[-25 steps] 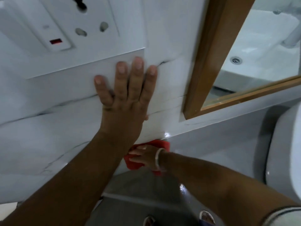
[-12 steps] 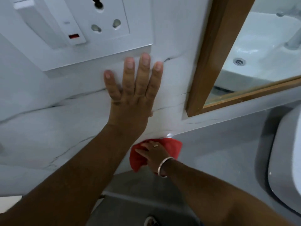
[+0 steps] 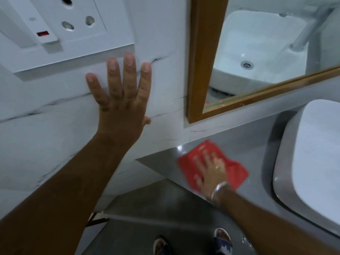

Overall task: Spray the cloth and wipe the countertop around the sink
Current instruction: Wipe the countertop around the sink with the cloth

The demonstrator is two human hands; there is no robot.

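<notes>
1 flat hand (image 3: 211,172) on cloth (image 3: 237,172)

A white plastic socket plate with a red-marked switch (image 3: 55,28) sits far left on the white veined marble wall (image 3: 46,129); a wooden-framed mirror (image 3: 197,57) hangs to its right.

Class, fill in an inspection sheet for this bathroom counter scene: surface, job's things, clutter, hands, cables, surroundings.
Surface: grey countertop, glossy, beside a white sink.
Job's things: red cloth spread flat on the countertop; no spray bottle seen.
Clutter: nothing seen.
Hands: right hand flat on the cloth, blurred; left hand open, pressed against the wall.
Cables: nothing seen.
Surroundings: socket plate above the left hand; wood-framed mirror.
</notes>
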